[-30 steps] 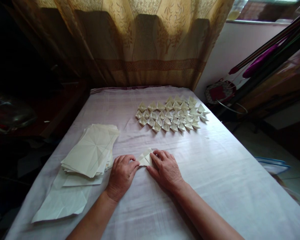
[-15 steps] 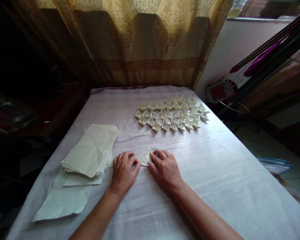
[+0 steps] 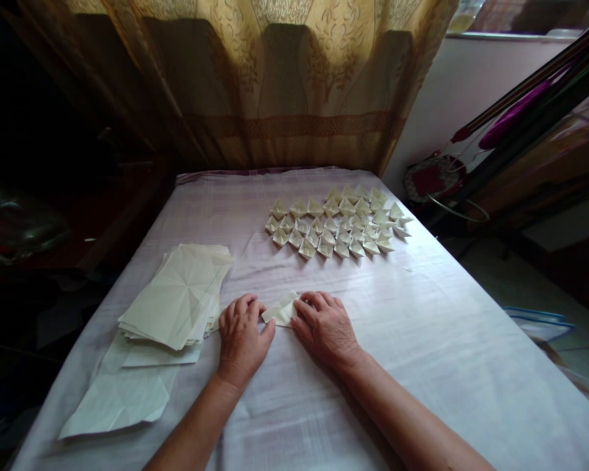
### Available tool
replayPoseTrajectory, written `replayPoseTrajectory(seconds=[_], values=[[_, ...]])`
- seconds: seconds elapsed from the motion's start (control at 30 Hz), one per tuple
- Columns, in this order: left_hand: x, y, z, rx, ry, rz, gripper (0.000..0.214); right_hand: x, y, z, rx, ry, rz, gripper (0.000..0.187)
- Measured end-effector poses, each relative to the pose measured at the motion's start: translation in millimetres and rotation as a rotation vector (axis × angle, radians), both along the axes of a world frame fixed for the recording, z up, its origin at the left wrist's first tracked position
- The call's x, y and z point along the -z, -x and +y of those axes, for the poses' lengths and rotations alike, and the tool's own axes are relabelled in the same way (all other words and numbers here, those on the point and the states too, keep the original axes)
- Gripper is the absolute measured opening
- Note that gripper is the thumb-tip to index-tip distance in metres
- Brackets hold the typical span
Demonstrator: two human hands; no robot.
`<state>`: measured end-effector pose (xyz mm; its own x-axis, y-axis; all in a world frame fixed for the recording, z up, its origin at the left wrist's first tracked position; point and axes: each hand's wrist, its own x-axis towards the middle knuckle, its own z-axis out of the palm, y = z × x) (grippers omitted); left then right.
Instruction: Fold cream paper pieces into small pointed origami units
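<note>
A small folded piece of cream paper (image 3: 281, 310) lies on the cloth-covered table between my two hands. My left hand (image 3: 241, 333) is at its left end, thumb and forefinger apart, the thumb tip by the paper's lower edge. My right hand (image 3: 326, 327) holds the right end, with its fingers over the paper and the thumb along the near edge. The right end is hidden under those fingers. Beside my left hand is a stack of creased cream paper sheets (image 3: 177, 297), its right edge close to my knuckles.
Several small folded paper boats (image 3: 326, 246) stand in rows toward the far right of the table (image 3: 422, 366). Looser creased sheets (image 3: 122, 392) lie under the stack, near the left edge. A patterned curtain (image 3: 285, 85) hangs behind the table.
My left thumb and forefinger have parted, and more of the paper's left end shows, with a strip now standing out there. My right hand has stayed almost still.
</note>
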<state>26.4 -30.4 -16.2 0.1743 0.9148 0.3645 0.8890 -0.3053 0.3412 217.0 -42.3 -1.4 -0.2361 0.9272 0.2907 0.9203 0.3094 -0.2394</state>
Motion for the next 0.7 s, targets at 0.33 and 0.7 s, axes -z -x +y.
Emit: replayPoseTrajectory(seconds=[0.33,0.7], values=[[-8.8,-3,0,0.042,0.092,-0.093,0.010,8.6,-7,4,-0.014,-0.026,0.038,0.022],[-9.9,1,-4,0.238,0.021,-0.100,0.015,12.5,-9,6,-0.008,-0.039,0.131,0.019]])
